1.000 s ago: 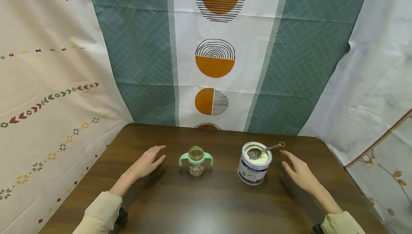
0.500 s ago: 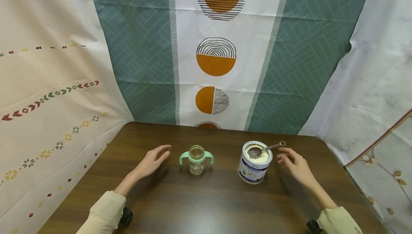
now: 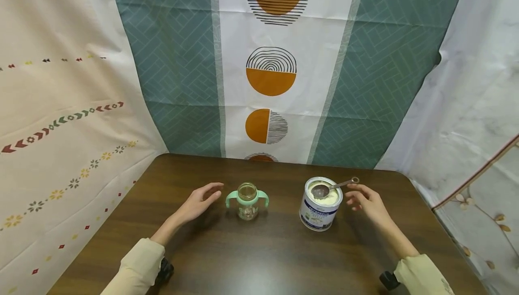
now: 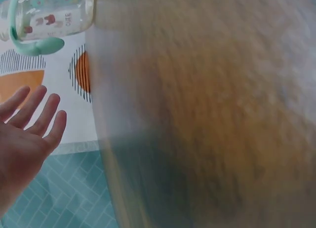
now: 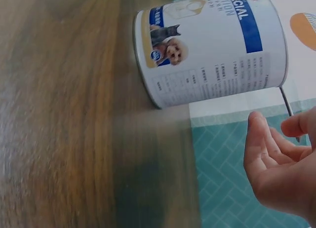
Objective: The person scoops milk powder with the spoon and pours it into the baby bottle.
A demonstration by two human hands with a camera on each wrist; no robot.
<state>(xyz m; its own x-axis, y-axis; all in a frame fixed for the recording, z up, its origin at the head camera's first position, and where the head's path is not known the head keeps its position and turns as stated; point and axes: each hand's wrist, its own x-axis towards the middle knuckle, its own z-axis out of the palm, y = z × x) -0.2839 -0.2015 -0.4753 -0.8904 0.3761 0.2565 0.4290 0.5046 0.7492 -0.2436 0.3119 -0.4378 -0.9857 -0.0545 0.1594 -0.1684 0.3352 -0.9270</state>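
A clear baby bottle [image 3: 248, 205] with mint-green handles stands lidless on the table. My left hand [image 3: 200, 202] hovers just left of it, fingers extended and apart from the near handle [image 4: 39, 46]. To the right stands a white and blue tin [image 3: 318, 209] of pale powder, with a dog and a cat on its label. A metal spoon [image 3: 322, 191] lies across the tin's top, bowl over the powder, handle sticking out to the right. Beside that handle is my right hand [image 3: 370, 205], fingers loosely bent. In the right wrist view the thumb overlaps the handle's end; contact is unclear.
The dark wooden table [image 3: 259, 259] carries the bottle and tin, with a gap between them. A green and white patterned cloth [image 3: 182, 83] hangs behind the far edge. Pale cloths hang at the left [image 3: 61, 106] and right [image 3: 478, 83].
My left hand has moved right, closer to the bottle. My right hand has come left toward the spoon's handle, its fingers bending more. Bottle, tin and spoon have stayed put.
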